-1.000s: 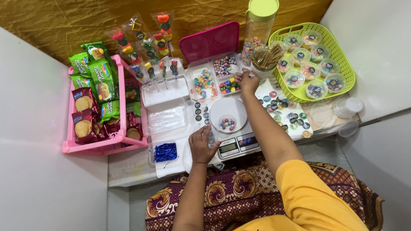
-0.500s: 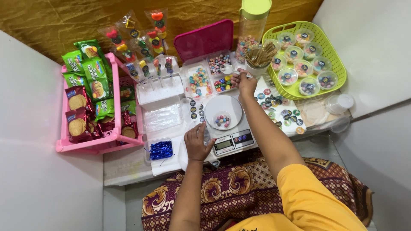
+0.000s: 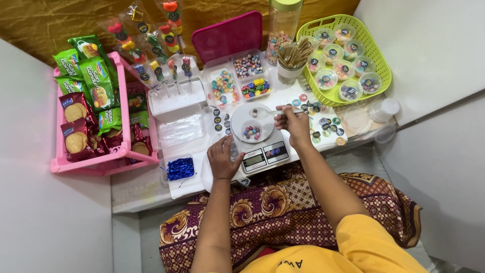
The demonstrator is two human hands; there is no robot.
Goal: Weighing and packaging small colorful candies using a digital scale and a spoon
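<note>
While your left hand lies flat, fingers loosely spread, at the scale's nine o'clock, your right hand pinches a spoon over the small cup, forearm angled toward five o'clock.

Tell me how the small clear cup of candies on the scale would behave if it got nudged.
The small clear cup looks thin and light, so it would probably slide easily on the smooth white scale plate. It is low and wide, so tipping seems unlikely. It has no lid on, and the round candies inside would likely roll around or spill if it were knocked hard.
</note>
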